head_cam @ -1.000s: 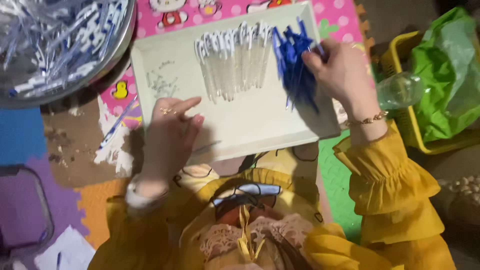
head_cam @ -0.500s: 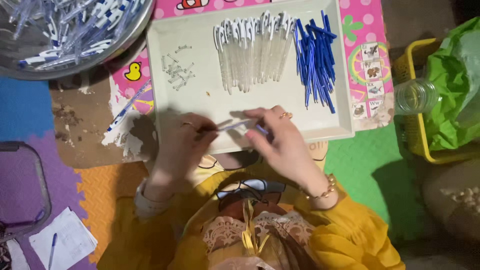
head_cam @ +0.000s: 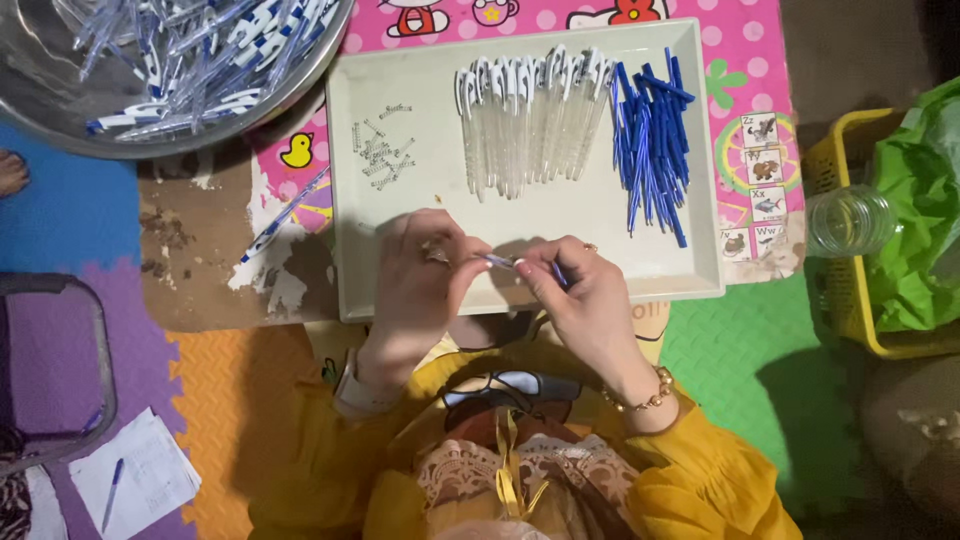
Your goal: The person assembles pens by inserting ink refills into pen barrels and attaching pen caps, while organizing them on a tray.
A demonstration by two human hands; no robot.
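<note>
Pen part (head_cam: 498, 262): we see a thin, pale piece with a bluish end, held level between both hands just above the near edge of the tray (head_cam: 420, 190).
Left hand (head_cam: 420, 275): fingers curled in, fingertips pinching the left end of the pen part; back of the hand faces up, wrist coming from a yellow sleeve.
Right hand (head_cam: 580, 295): thumb and forefinger closed on the right end, a blue bit showing between the fingers; beaded bracelet (head_cam: 640, 400) at the wrist.
Tray: shallow, cream, rectangular, smooth plastic; both hands overlap its near rim and hide part of it.
Springs (head_cam: 380, 150): small loose heap of thin metal coils, far left of the tray, apart from the hands.
Clear barrels (head_cam: 525, 120): row of see-through tubes with white tops, lying side by side.
Blue refills (head_cam: 650, 140): thin blue sticks in a bundle, just right of the barrels.
Metal bowl (head_cam: 60, 130): round, shiny, piled with pens, left of the tray.
Foam mat (head_cam: 740, 330): coloured interlocking tiles, worn bare by the bowl.
</note>
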